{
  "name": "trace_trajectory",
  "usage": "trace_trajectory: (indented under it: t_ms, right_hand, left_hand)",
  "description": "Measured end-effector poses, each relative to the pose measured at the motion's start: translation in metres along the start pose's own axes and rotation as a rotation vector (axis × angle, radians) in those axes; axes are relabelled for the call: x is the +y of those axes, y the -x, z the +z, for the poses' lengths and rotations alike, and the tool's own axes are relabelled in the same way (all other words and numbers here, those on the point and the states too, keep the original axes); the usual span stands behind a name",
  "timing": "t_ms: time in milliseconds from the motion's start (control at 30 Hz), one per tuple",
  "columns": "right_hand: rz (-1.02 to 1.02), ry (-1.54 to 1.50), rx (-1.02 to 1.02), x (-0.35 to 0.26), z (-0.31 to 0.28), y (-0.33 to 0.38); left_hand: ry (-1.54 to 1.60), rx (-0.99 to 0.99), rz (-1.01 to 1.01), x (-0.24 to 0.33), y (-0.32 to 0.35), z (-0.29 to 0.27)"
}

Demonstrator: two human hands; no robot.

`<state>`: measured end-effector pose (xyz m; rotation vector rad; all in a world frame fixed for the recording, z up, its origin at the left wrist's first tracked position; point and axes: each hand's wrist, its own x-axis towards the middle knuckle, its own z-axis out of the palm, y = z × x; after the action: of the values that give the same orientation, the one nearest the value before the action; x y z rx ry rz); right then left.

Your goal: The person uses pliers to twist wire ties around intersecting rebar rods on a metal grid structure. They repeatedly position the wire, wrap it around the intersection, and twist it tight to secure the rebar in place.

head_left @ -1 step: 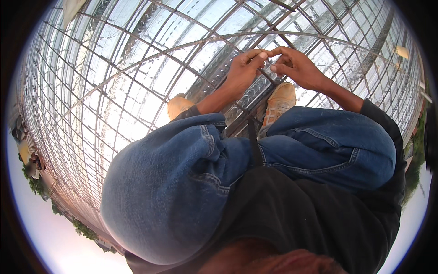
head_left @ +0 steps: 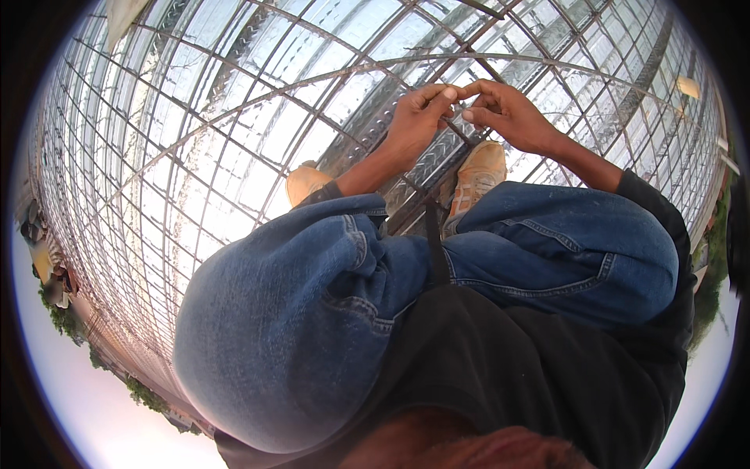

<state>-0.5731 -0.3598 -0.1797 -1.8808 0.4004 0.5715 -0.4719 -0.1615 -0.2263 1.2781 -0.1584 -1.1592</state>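
Note:
My left hand and my right hand meet fingertip to fingertip over a grid of steel reinforcing bars. Thumb and forefinger of the left hand are pinched together, their tips touching the right forefinger. The right hand's fingers are curled, with its thumb close to the forefinger. Whatever is between the fingertips is too small to make out. Just beyond the hands, a long curved bar crosses the grid. My shoes, the left and the right, stand on the grid nearer to me.
Shiny ribbed metal sheeting lies beneath the bars. A pale piece shows at the far left, and a small yellowish block at the right. My bent knees in blue jeans fill the near side. Trees stand past the left edge.

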Motion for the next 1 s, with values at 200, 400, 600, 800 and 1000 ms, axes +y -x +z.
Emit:
trace_trajectory:
  t_ms: [200,400,600,800,1000]
  right_hand:
    - [0.074,-0.127,0.077,-0.020,-0.002,0.015]
    - [0.090,-0.039,0.369,0.060,-0.001,0.049]
    - [0.045,-0.151,0.440,0.099,0.037,0.016]
    - [0.046,-0.137,0.547,0.089,0.041,-0.018]
    - [-0.065,-0.124,0.553,0.097,0.038,-0.037]
  left_hand:
    - [-0.358,-0.206,-0.107,0.026,0.009,-0.035]
    - [-0.761,-0.397,-0.249,0.098,0.056,-0.111]
    - [-1.333,-0.179,-0.415,0.219,0.102,-0.154]
    - [-1.509,-0.206,-0.233,0.217,0.041,-0.143]
    - [-1.306,-0.139,0.193,0.109,-0.076,-0.087]
